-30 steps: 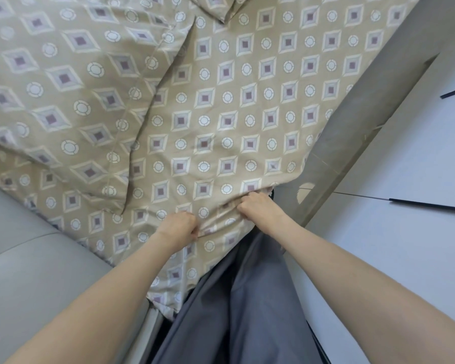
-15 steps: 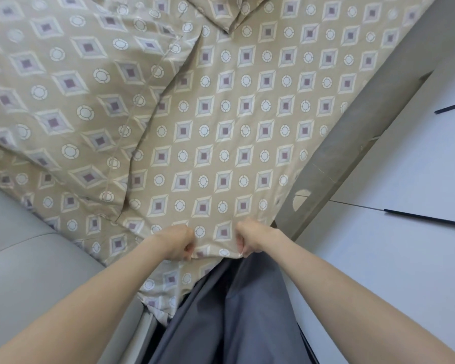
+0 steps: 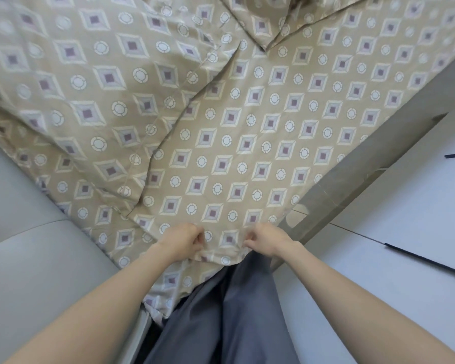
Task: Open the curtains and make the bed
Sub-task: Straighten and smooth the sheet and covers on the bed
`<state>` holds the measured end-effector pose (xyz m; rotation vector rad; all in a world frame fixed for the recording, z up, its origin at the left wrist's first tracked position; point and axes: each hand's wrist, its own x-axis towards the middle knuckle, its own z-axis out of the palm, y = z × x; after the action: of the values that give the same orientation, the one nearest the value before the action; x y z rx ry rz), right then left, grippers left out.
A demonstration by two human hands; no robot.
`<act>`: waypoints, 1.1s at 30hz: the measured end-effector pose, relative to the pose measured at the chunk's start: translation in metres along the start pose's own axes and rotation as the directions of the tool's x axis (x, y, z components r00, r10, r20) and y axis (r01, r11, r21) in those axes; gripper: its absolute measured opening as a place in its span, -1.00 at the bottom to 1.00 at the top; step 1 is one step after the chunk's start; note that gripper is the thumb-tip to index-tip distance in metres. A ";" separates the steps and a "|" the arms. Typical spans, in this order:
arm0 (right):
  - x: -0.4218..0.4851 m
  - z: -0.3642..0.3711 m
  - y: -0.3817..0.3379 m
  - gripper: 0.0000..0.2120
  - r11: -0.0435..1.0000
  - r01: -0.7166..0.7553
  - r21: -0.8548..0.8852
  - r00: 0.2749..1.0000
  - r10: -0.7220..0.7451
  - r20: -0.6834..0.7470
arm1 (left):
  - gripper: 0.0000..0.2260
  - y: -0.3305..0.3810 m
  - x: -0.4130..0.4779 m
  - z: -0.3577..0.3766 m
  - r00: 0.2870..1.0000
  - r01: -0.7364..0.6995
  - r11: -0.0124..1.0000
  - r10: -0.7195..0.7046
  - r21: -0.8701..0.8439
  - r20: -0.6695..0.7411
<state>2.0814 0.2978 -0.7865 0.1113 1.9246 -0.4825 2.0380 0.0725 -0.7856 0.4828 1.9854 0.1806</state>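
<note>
Both hands grasp the near edge of the patterned bedcover [image 3: 247,132]. The left hand [image 3: 184,241] and the right hand [image 3: 267,239] sit side by side, a short gap apart, each with fingers curled round a fold of the fabric. The bedcover spreads away from the hands across the bed, with a diagonal crease at centre. A grey bed frame [image 3: 378,164] borders its right side. Grey trousers [image 3: 221,316] show below the hands. A grey padded surface [image 3: 37,271] lies at left.

Grey trousers [image 3: 221,319] below; pale floor [image 3: 405,232] right, dark line [image 3: 426,258] across it.
</note>
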 end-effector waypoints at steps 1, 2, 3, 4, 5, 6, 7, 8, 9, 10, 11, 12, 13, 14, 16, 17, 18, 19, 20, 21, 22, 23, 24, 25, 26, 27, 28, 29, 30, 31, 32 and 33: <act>-0.003 -0.011 -0.005 -0.77 1.000 0.005 -0.001 1.000 -0.005 -0.009 | -0.82 0.001 -0.001 -0.006 0.997 0.067 0.995 -0.069 -0.077 -0.023; -0.004 -0.021 -0.010 -0.77 1.000 -0.002 0.009 1.000 0.002 -0.024 | -0.81 0.000 -0.002 -0.011 0.991 0.128 0.981 -0.133 -0.146 -0.023; -0.005 -0.030 -0.014 -0.76 1.000 -0.003 0.017 0.999 0.004 -0.050 | -0.80 0.000 -0.004 -0.016 0.984 0.167 0.964 -0.176 -0.207 -0.024; -0.007 -0.046 -0.021 -0.75 1.000 -0.005 0.007 0.998 0.005 -0.066 | -0.79 -0.001 -0.008 -0.026 0.978 0.193 0.948 -0.207 -0.253 -0.028; -0.007 -0.053 -0.026 -0.74 1.000 -0.011 -0.004 0.997 0.010 -0.083 | -0.78 0.000 -0.010 -0.031 0.975 0.204 0.941 -0.220 -0.269 -0.027; -0.008 -0.067 -0.034 -0.74 1.000 -0.008 -0.030 0.996 0.006 -0.091 | -0.78 -0.001 -0.015 -0.040 0.969 0.219 0.929 -0.243 -0.297 -0.047; -0.009 -0.077 -0.042 -0.73 0.999 0.005 -0.051 0.996 -0.009 -0.086 | -0.78 -0.001 -0.020 -0.048 0.961 0.231 0.916 -0.267 -0.329 -0.066; -0.010 -0.088 -0.051 -0.72 0.998 0.018 -0.067 0.997 -0.023 -0.075 | -0.77 -0.002 -0.025 -0.056 0.951 0.243 0.895 -0.295 -0.375 -0.087; -0.011 -0.096 -0.060 -0.72 0.996 0.032 -0.079 0.997 -0.038 -0.072 | -0.77 -0.003 -0.029 -0.063 0.939 0.250 0.872 -0.325 -0.421 -0.114; -0.012 -0.111 -0.072 -0.71 0.992 0.048 -0.113 0.996 -0.056 -0.072 | -0.77 -0.005 -0.034 -0.072 0.918 0.260 0.836 -0.369 -0.482 -0.144; -0.013 -0.120 -0.081 -0.71 0.990 0.062 -0.128 0.994 -0.073 -0.079 | -0.77 -0.007 -0.038 -0.077 0.899 0.265 0.804 -0.405 -0.531 -0.164; -0.013 -0.128 -0.092 -0.71 0.986 0.081 -0.145 0.992 -0.093 -0.081 | -0.76 -0.009 -0.043 -0.081 0.877 0.268 0.766 -0.445 -0.585 -0.182; -0.012 -0.137 -0.105 -0.71 0.979 0.108 -0.172 0.990 -0.123 -0.075 | -0.76 -0.012 -0.048 -0.084 0.844 0.268 0.714 -0.498 -0.647 -0.199; -0.011 -0.143 -0.116 -0.71 0.971 0.131 -0.201 0.987 -0.148 -0.068 | -0.75 -0.013 -0.052 -0.086 0.812 0.262 0.658 -0.545 -0.706 -0.207; -0.008 -0.152 -0.136 -0.71 0.939 0.177 -0.294 0.980 -0.196 -0.035 | -0.75 -0.013 -0.059 -0.084 0.747 0.234 0.525 -0.635 -0.818 -0.194; -0.008 -0.156 -0.148 -0.70 0.918 0.203 -0.342 0.977 -0.215 0.001 | -0.75 -0.012 -0.063 -0.079 0.708 0.216 0.445 -0.685 -0.869 -0.175; -0.008 -0.159 -0.157 -0.69 0.901 0.227 -0.369 0.972 -0.233 0.028 | -0.75 -0.010 -0.067 -0.076 0.680 0.203 0.373 -0.719 -0.906 -0.144; -0.007 -0.162 -0.164 -0.69 0.884 0.248 -0.395 0.968 -0.246 0.056 | -0.76 -0.007 -0.071 -0.072 0.654 0.197 0.304 -0.749 -0.932 -0.106; -0.009 -0.164 -0.170 -0.68 0.864 0.272 -0.423 0.961 -0.264 0.079 | -0.76 -0.005 -0.075 -0.065 0.637 0.197 0.230 -0.769 -0.953 -0.053; -0.012 -0.164 -0.176 -0.68 0.832 0.297 -0.468 0.954 -0.276 0.114 | -0.76 -0.001 -0.080 -0.056 0.619 0.188 0.132 -0.785 -0.973 0.014; -0.015 -0.166 -0.181 -0.67 0.802 0.316 -0.507 0.948 -0.288 0.136 | -0.76 0.003 -0.085 -0.048 0.603 0.178 0.045 -0.794 -0.983 0.073; -0.017 -0.167 -0.185 -0.67 0.767 0.338 -0.545 0.940 -0.299 0.162 | -0.76 0.007 -0.090 -0.041 0.587 0.168 -0.035 -0.799 -0.985 0.128; -0.019 -0.166 -0.192 -0.67 0.717 0.371 -0.590 0.928 -0.310 0.206 | -0.75 0.013 -0.097 -0.032 0.569 0.155 -0.122 -0.800 -0.980 0.189; -0.020 -0.167 -0.196 -0.67 0.681 0.392 -0.618 0.919 -0.322 0.228 | -0.75 0.016 -0.098 -0.025 0.564 0.143 -0.169 -0.796 -0.975 0.220; -0.021 -0.164 -0.201 -0.67 0.627 0.421 -0.656 0.906 -0.330 0.266 | -0.75 0.022 -0.103 -0.017 0.553 0.123 -0.230 -0.792 -0.966 0.259; -0.021 -0.161 -0.207 -0.68 0.577 0.444 -0.686 0.894 -0.334 0.298 | -0.75 0.027 -0.106 -0.010 0.537 0.116 -0.271 -0.792 -0.955 0.290; -0.022 -0.156 -0.212 -0.68 0.528 0.463 -0.712 0.884 -0.337 0.324 | -0.75 0.033 -0.110 -0.004 0.524 0.108 -0.322 -0.785 -0.941 0.329; -0.023 -0.150 -0.218 -0.68 0.470 0.489 -0.735 0.868 -0.343 0.358 | -0.75 0.039 -0.112 0.005 0.502 0.089 -0.373 -0.784 -0.923 0.365; -0.023 -0.143 -0.224 -0.68 0.428 0.509 -0.747 0.855 -0.350 0.383 | -0.74 0.044 -0.114 0.011 0.486 0.069 -0.418 -0.779 -0.906 0.397; -0.023 -0.136 -0.230 -0.67 0.390 0.527 -0.755 0.844 -0.349 0.408 | -0.73 0.049 -0.114 0.018 0.466 0.047 -0.458 -0.776 -0.888 0.425; -0.023 -0.126 -0.236 -0.67 0.346 0.547 -0.763 0.829 -0.348 0.437 | -0.72 0.055 -0.117 0.025 0.454 0.021 -0.508 -0.762 -0.861 0.461; -0.021 -0.116 -0.242 -0.67 0.302 0.564 -0.769 0.815 -0.354 0.459 | -0.71 0.058 -0.116 0.031 0.443 -0.011 -0.539 -0.758 -0.842 0.479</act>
<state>1.9170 0.1248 -0.6623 -1.2118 1.7354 0.2319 2.1252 0.0747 -0.6841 -1.9937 1.4271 1.3018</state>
